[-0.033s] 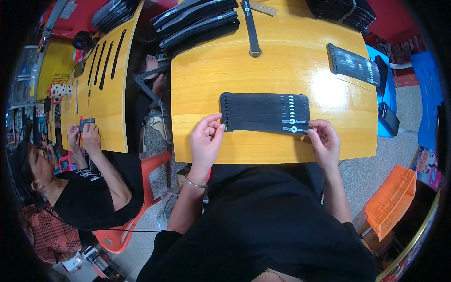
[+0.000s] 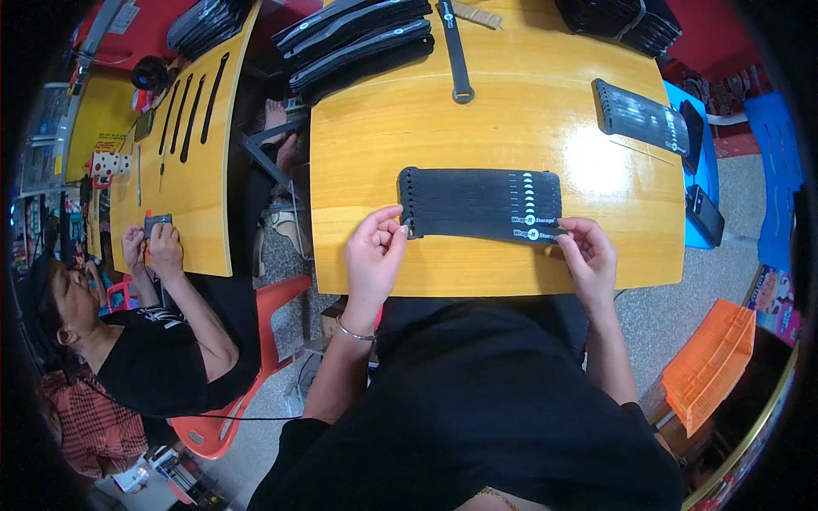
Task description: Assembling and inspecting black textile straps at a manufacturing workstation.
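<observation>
On the worktop (image 2: pixel 358 145), black straps (image 2: pixel 469 198) lay overlapped; right fingers (image 2: pixel 586 226) pinched the lowest, unreleased; whether left fingers (image 2: pixel 380 221) gripped it was unclear.

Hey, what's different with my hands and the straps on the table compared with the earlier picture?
Nothing visibly changed: nothing moved, was taken hold of or let go. Your left hand remains at the left end of the row of black straps, and your right hand at its right end, pinching the nearest strap. The single strap farther back stayed put too.
</observation>
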